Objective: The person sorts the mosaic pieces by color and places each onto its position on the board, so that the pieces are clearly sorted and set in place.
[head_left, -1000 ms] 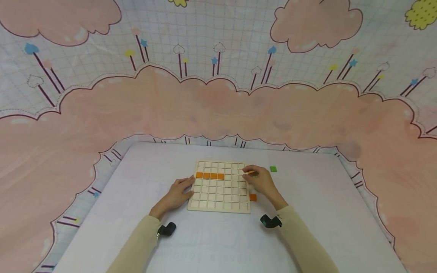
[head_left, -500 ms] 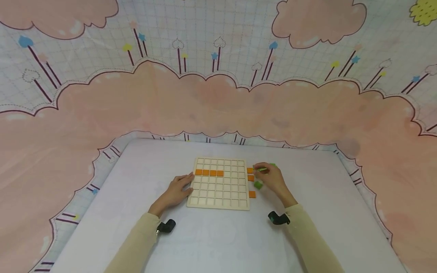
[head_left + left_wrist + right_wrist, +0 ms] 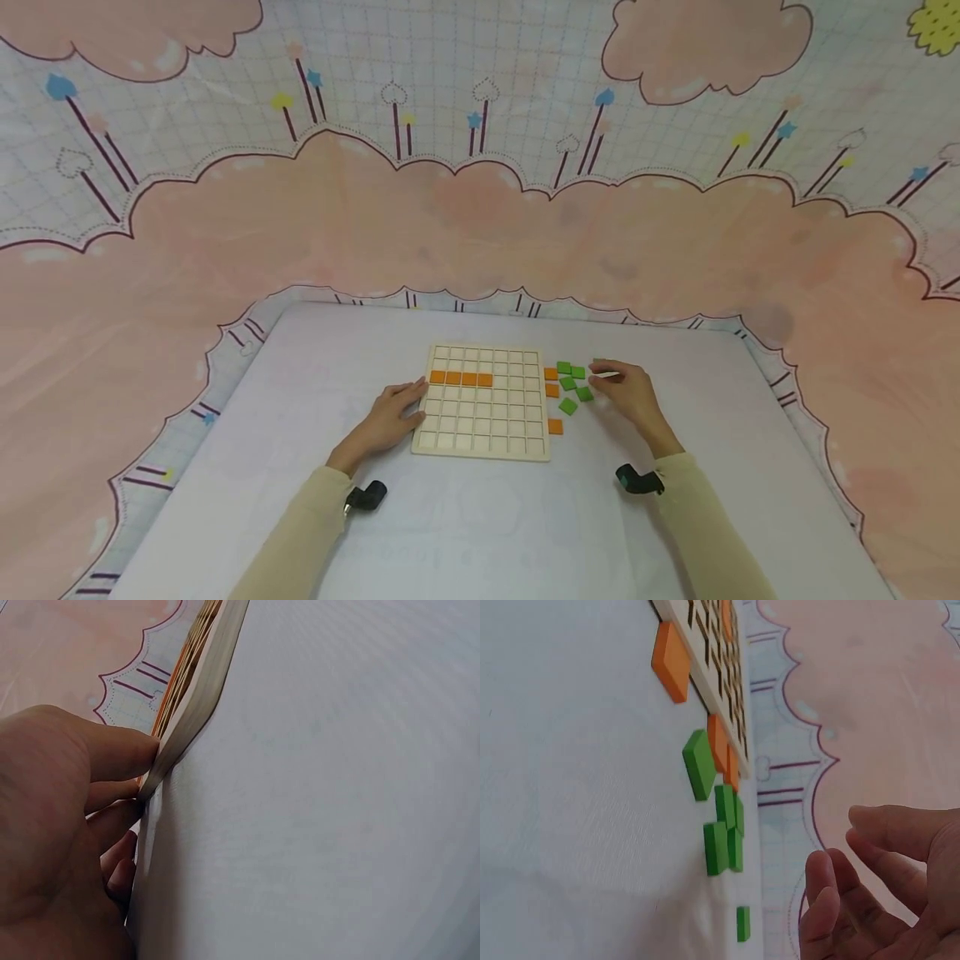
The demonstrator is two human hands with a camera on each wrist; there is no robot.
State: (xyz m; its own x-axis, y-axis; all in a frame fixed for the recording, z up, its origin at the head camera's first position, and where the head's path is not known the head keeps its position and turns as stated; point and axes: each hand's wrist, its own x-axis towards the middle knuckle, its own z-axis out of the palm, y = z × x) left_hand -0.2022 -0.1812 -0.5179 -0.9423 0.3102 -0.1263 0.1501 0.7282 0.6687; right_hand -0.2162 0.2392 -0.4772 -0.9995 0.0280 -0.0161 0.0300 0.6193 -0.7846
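Note:
A pale wooden grid board [image 3: 480, 417] lies on the table, with several orange tiles [image 3: 453, 378] side by side in one row from its left edge. My left hand [image 3: 386, 417] rests against the board's left side. In the left wrist view its thumb [image 3: 124, 754] touches the board's edge. Right of the board, my right hand [image 3: 630, 396] hovers beside a loose group of green tiles [image 3: 567, 407]. Its thumb and fingers are apart in the right wrist view, with nothing between them. One more green tile [image 3: 743, 924] lies apart from that group; the hand largely covers it in the head view.
Three orange tiles [image 3: 555, 427] lie along the board's right edge. White cloth [image 3: 480, 533] covers the table. A patterned curtain with clouds [image 3: 480, 233] hangs around the back and sides.
My right hand has moved right, from the board's right edge past the green tiles. Orange and green tiles it had covered are now in sight. The left hand stays at the board.

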